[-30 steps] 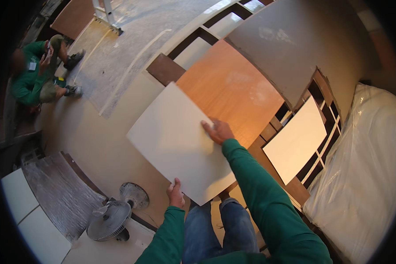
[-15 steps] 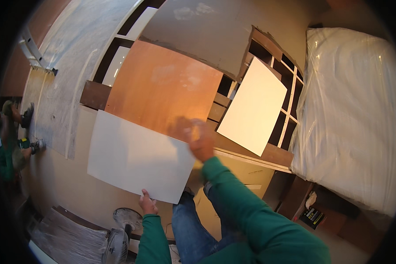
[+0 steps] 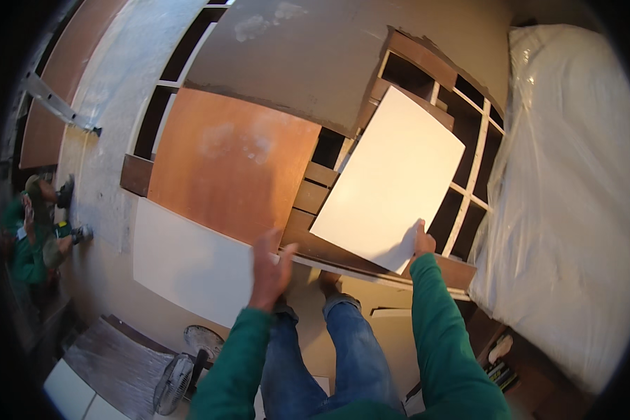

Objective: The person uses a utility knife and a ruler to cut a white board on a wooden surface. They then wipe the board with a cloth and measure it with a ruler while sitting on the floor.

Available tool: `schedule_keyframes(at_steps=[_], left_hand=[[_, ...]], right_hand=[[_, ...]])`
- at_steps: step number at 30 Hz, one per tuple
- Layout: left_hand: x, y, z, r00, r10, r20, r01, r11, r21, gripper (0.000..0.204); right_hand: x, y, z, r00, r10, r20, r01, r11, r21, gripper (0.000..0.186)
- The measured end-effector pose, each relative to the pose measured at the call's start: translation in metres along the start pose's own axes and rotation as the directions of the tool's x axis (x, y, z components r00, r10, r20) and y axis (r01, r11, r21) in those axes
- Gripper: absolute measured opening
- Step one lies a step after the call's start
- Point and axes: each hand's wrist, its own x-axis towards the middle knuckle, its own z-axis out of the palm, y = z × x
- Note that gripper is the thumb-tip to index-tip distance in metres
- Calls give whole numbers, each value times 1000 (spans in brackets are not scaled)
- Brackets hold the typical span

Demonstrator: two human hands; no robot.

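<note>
Ahead and left of the right hand [image 3: 425, 245], which pinches its edge, sits a cream panel [image 3: 392, 178]. Farther left, the left hand [image 3: 268, 276] is spread beside an orange-brown board [image 3: 227, 168] and a white panel [image 3: 189, 259], contact unclear.

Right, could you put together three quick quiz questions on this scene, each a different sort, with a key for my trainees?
1. Open question: Which hand touches the edge of the white panel on the right?
2. True or false: The left hand is closed in a fist.
3. Fill the gap: The electric fan is on the person's ____ side.

Key:
1. The right hand, with its thumb on the panel's face near the lower corner.
2. False; it looks open, thumb apart from the fingers, though somewhat blurred.
3. left
</note>
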Motion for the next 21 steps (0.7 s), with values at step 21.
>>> schedule_keyframes(at_steps=[21], left_hand=[[-26, 92, 104, 849, -489, 201, 528, 797, -294, 39]], right_hand=[[-112, -133, -66, 880, -461, -113, 474, 832, 289, 82]])
